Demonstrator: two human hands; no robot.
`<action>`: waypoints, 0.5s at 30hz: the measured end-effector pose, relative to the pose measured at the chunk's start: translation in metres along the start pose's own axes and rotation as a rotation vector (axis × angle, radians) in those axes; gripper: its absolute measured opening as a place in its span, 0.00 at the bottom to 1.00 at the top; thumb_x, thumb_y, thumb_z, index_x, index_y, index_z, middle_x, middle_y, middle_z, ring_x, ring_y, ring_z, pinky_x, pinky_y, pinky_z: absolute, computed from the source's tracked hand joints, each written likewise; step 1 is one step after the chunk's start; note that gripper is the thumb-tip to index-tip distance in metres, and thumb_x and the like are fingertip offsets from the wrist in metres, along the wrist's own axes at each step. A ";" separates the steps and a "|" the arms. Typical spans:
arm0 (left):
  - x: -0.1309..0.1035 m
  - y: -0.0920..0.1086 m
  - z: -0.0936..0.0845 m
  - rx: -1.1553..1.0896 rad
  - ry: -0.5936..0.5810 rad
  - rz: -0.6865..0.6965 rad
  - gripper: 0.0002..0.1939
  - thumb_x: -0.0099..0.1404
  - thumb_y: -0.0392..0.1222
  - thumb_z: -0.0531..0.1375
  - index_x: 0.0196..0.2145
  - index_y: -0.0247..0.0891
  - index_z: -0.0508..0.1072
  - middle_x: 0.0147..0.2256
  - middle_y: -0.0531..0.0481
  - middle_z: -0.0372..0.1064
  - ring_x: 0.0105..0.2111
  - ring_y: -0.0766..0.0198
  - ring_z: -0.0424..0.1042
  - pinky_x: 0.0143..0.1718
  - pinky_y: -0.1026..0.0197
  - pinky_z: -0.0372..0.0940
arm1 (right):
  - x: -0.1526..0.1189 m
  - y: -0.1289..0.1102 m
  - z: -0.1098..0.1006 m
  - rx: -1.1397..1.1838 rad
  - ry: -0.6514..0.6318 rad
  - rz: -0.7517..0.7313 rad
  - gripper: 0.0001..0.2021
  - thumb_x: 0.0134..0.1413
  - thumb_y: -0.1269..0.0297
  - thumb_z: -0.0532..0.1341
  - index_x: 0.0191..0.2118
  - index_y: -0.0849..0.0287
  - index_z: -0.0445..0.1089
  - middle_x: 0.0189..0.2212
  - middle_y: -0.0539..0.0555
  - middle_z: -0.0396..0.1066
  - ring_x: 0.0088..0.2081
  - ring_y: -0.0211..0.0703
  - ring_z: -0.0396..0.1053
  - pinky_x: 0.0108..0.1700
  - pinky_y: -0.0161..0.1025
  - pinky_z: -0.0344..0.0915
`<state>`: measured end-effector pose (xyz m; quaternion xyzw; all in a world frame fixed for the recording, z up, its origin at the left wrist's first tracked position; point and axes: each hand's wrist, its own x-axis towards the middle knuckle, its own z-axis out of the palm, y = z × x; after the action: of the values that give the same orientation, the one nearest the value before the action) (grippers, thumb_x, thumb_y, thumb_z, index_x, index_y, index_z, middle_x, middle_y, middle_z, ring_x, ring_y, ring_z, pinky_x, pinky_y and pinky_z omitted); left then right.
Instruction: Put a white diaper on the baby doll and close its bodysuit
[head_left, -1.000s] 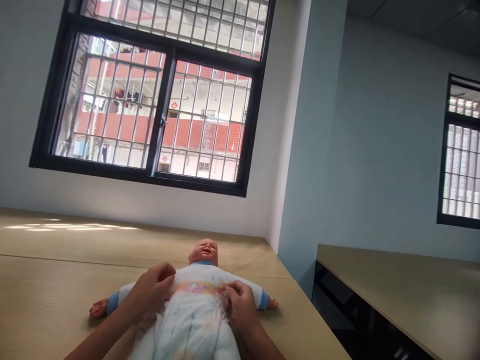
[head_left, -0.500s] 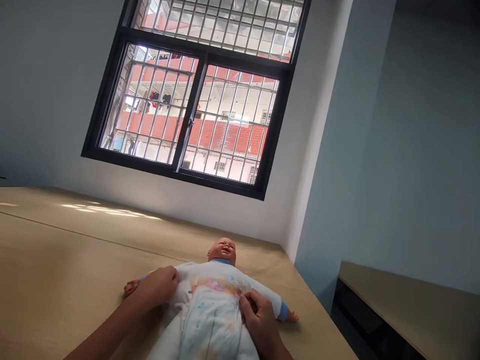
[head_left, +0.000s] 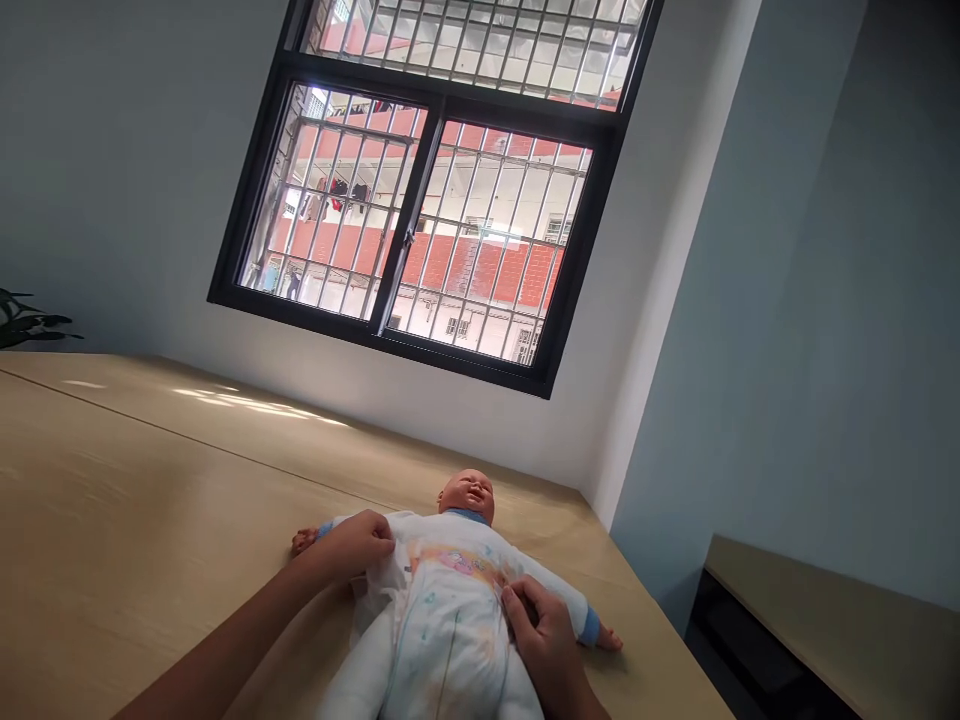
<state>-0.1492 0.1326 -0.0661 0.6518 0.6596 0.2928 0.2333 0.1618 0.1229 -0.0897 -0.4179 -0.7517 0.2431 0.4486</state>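
Observation:
A baby doll lies on its back on the table, arms spread, in a white suit with blue cuffs and collar. Over the suit sits a white diaper with a coloured printed band across its waist. At the doll's side on my left, my left hand is closed, pinching the diaper's thin white side flap and pulling it outward. My right hand has thumb and finger closed on the diaper's waist edge at the opposite side. Its fingertips partly hide that edge.
The wood-toned table has a seam running across it. Beyond it stands a wall with a barred window. A lower cabinet is at the right, and plant leaves show at the far left.
The camera view has shifted, so the scene sits further right. My left hand has lifted slightly and drawn the side flap out from the doll. My right hand stays at the waist edge.

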 end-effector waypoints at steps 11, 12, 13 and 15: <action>-0.006 0.002 -0.003 -0.333 -0.178 -0.123 0.17 0.38 0.33 0.56 0.31 0.38 0.70 0.24 0.56 0.67 0.22 0.65 0.66 0.21 0.66 0.55 | 0.000 0.002 0.001 0.010 -0.003 -0.003 0.23 0.60 0.44 0.54 0.26 0.59 0.64 0.19 0.47 0.55 0.25 0.39 0.54 0.29 0.37 0.50; -0.006 0.000 -0.003 -0.356 -0.195 -0.121 0.18 0.38 0.32 0.56 0.32 0.38 0.70 0.25 0.55 0.68 0.23 0.65 0.67 0.21 0.66 0.56 | 0.000 0.002 0.001 0.016 -0.006 -0.003 0.23 0.60 0.44 0.54 0.26 0.59 0.64 0.19 0.47 0.55 0.25 0.39 0.54 0.29 0.37 0.50; -0.006 -0.001 -0.003 -0.387 -0.201 -0.112 0.18 0.38 0.32 0.57 0.32 0.37 0.70 0.25 0.55 0.68 0.22 0.65 0.67 0.21 0.66 0.56 | 0.001 0.002 0.002 0.023 -0.007 -0.003 0.23 0.60 0.44 0.54 0.26 0.59 0.64 0.19 0.46 0.55 0.24 0.39 0.55 0.29 0.37 0.50; -0.003 -0.004 -0.004 -0.450 -0.175 -0.079 0.18 0.39 0.32 0.59 0.33 0.37 0.70 0.24 0.55 0.67 0.21 0.67 0.65 0.20 0.67 0.55 | 0.001 0.003 0.003 0.036 -0.010 -0.005 0.23 0.61 0.44 0.54 0.26 0.59 0.64 0.18 0.46 0.56 0.24 0.39 0.56 0.29 0.37 0.51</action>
<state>-0.1547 0.1291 -0.0666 0.5800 0.5800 0.3653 0.4401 0.1607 0.1255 -0.0929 -0.4068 -0.7505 0.2576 0.4527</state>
